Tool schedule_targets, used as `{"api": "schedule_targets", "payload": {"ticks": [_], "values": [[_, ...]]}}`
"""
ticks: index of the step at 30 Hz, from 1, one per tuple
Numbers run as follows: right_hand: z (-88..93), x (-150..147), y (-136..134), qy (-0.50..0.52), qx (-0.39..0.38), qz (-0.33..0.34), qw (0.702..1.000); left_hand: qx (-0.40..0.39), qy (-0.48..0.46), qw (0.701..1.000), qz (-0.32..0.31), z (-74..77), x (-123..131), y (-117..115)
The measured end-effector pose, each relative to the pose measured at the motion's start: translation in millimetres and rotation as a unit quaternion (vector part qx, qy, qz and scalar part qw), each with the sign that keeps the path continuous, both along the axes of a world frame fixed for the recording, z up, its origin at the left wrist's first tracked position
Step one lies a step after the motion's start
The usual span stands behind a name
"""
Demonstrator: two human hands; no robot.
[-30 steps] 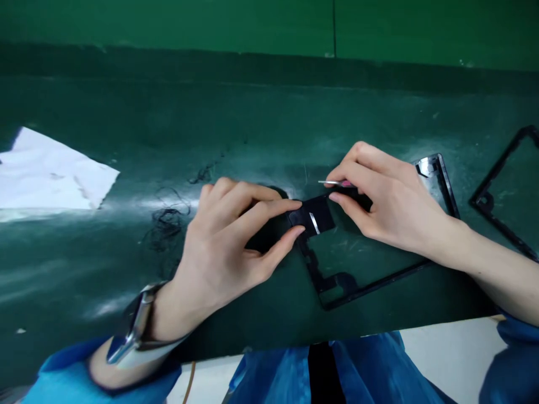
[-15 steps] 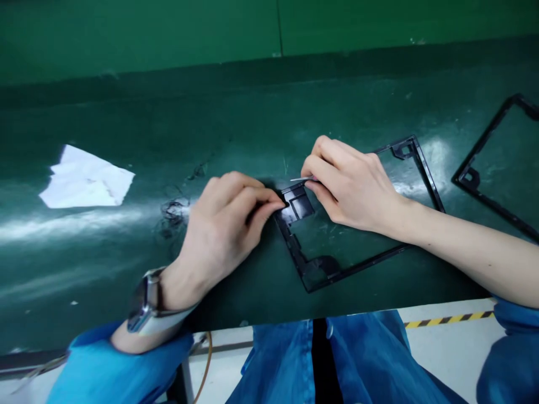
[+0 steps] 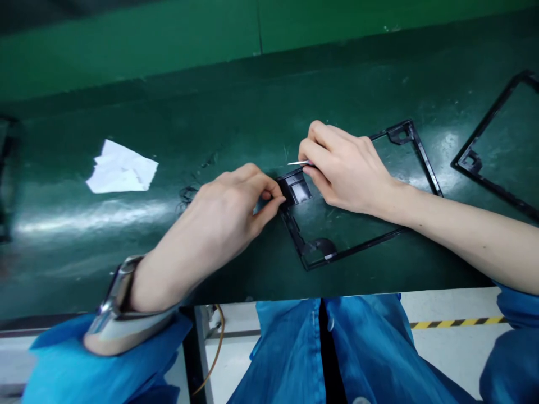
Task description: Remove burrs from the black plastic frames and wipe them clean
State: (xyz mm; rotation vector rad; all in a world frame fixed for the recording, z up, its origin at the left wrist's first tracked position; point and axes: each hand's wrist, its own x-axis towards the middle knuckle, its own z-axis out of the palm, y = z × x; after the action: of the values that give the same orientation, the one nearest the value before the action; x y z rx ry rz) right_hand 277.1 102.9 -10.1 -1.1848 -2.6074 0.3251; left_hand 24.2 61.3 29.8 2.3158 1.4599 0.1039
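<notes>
"What is our right hand (image 3: 347,169) doing?"
"With it we grip a thin tool (image 3: 298,163) between thumb and fingers, its pale tip pointing left."
"And our left hand (image 3: 227,207)?"
"Its thumb and finger come together at the corner of the black frame (image 3: 426,160); we cannot tell whether they pinch anything."
"Where do we have that frame?"
"Flat on the green surface (image 3: 252,278), beneath both hands, with a dark square piece (image 3: 300,192) at its upper left corner."
"Anything around us?"
"White paper (image 3: 122,169) to the left, a second frame (image 3: 490,188) to the right."
</notes>
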Motion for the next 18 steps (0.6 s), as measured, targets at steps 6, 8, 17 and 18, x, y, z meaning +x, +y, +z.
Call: {"api": "schedule_targets", "payload": {"ticks": [6,8,17,18], "values": [[-2.5,-1.9,0.9,-0.012,-0.003,0.005,1.000,0.056,-0.094,0.980,0.165,20.2,-5.3,3.4],[-2.0,-1.8,0.9,0.000,-0.003,0.005,1.000,0.070,-0.128,0.972,0.185,21.8,-4.8,2.0],[7.5,-3.3,-0.6,-0.034,-0.026,0.004,0.999,0.087,-0.063,0.994,0.018,-5.3,16.0,5.6],[7.1,-3.0,-0.8,-0.029,-0.023,0.005,0.999,0.089,-0.052,0.995,0.005,-7.6,16.1,6.9]]}}
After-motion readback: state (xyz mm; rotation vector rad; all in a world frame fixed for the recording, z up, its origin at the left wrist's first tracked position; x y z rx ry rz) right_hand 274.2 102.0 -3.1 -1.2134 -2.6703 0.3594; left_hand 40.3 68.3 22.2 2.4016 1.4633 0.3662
